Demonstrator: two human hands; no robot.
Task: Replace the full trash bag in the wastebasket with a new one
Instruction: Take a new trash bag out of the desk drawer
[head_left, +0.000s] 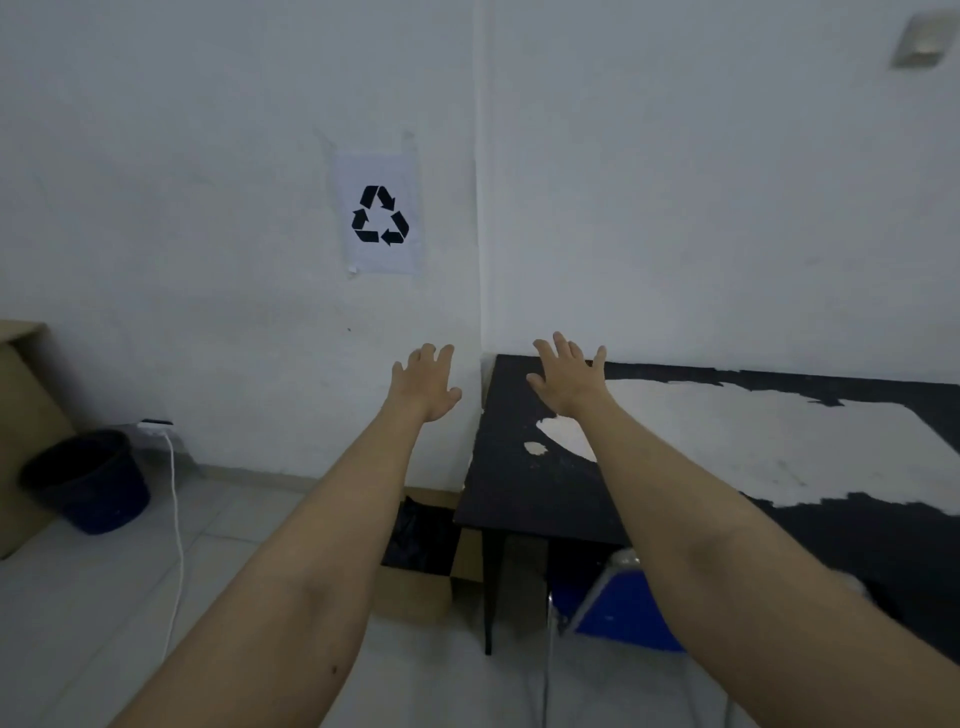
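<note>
**Two empty hands raised toward a corner wall, wastebasket far to the left**

A paper sheet taped to the white wall, above and just left of the hands, carries a black recycling symbol of three chasing arrows; no words can be read on it.

Both bare arms stretch straight forward from the bottom of the view, backs of the hands toward the camera. The left hand is spread wide, fingers apart and pointing up, holding nothing, in front of the bare wall. The right hand is likewise wide open and empty, fingers splayed, over the far left corner of a black bench whose top has large worn white patches; whether it touches the bench cannot be told.

The wastebasket, dark blue with a black trash bag lining it, stands on the tiled floor well to the left of and below the left hand, beside a cardboard box. A white cable runs down the floor just right of it. Below the hands, beside the bench leg, an open cardboard carton holds something black.
</note>
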